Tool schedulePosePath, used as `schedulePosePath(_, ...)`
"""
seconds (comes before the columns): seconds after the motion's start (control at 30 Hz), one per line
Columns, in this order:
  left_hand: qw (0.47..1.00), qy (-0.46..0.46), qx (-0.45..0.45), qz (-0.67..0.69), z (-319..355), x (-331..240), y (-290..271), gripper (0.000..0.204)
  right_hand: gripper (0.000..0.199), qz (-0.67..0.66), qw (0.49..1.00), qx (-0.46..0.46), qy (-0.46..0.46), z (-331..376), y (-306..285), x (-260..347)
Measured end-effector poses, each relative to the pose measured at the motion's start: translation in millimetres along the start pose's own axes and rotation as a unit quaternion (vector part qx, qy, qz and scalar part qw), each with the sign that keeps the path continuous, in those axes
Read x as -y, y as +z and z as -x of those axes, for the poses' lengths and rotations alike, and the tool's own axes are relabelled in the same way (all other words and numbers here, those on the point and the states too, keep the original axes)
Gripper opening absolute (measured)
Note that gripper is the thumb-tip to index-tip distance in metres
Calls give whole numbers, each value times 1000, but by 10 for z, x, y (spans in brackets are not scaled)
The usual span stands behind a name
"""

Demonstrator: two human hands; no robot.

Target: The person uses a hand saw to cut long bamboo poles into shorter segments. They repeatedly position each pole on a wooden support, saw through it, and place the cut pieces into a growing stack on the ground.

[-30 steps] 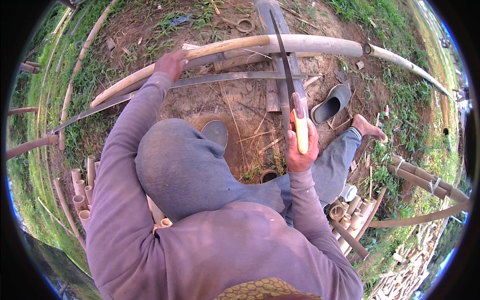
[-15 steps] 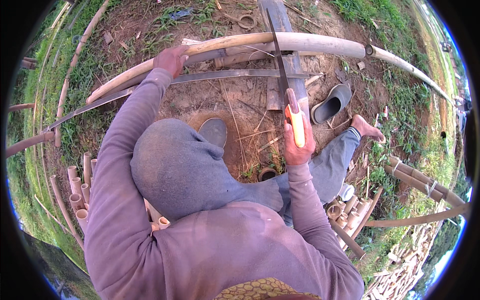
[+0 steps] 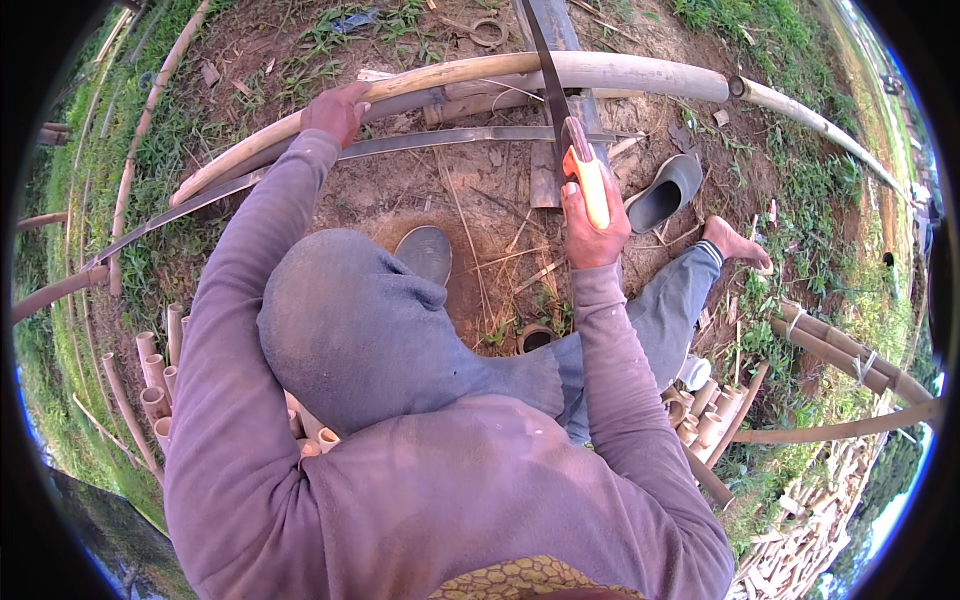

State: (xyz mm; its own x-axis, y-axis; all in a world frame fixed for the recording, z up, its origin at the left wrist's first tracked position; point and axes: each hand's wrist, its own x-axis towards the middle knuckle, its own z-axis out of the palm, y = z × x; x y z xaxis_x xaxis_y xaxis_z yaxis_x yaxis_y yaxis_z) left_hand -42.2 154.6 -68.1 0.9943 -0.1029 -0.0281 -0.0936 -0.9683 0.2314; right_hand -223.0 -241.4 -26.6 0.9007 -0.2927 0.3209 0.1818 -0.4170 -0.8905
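**Two hands on pole and saw: pose as observed**

Right hand [image 3: 592,222]: closed in a full grip around the orange handle of a hand saw [image 3: 560,110]. Knuckles face the camera, thumb side up along the handle. The forearm rises from the lower edge in a purple sleeve, elbow bent, wrist straight and in line with the blade. The dark blade runs away from the person, up the picture, and crosses over the bamboo pole [image 3: 560,72] roughly at right angles; whether the teeth are in the pole cannot be told.

Left hand [image 3: 335,108]: fingers wrapped over the top of the same pole, well to the left of the blade. The arm is stretched nearly straight, reaching forward and left, sleeve down to the wrist.

The pole is pale and long, and lies across the upper part of the view on bare earth, bending with the lens. Just below it lies a thin grey split strip [image 3: 400,148], running parallel.

Surroundings: a wooden plank [image 3: 548,180] lies under the blade line. A dark sandal [image 3: 662,195] lies just beside the right hand; a bare foot [image 3: 735,245] is beyond it on the right. A second sandal [image 3: 425,255] shows near the bent knee. Cut bamboo sections [image 3: 155,380] are stacked at lower left.
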Motion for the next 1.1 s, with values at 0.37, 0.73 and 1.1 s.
schedulePosePath(0.37,1000,3,0,-5,53,-49,7,36,47,17,1000,-1,17,367,-168,4)
schedulePosePath(0.73,957,201,-208,-13,1249,8,-505,44,48,1,1000,-4,-7,7,-32,89)
schedulePosePath(1.1,924,159,318,-142,1912,76,-251,60,46,-4,1000,8,-2,52,-5,-96)
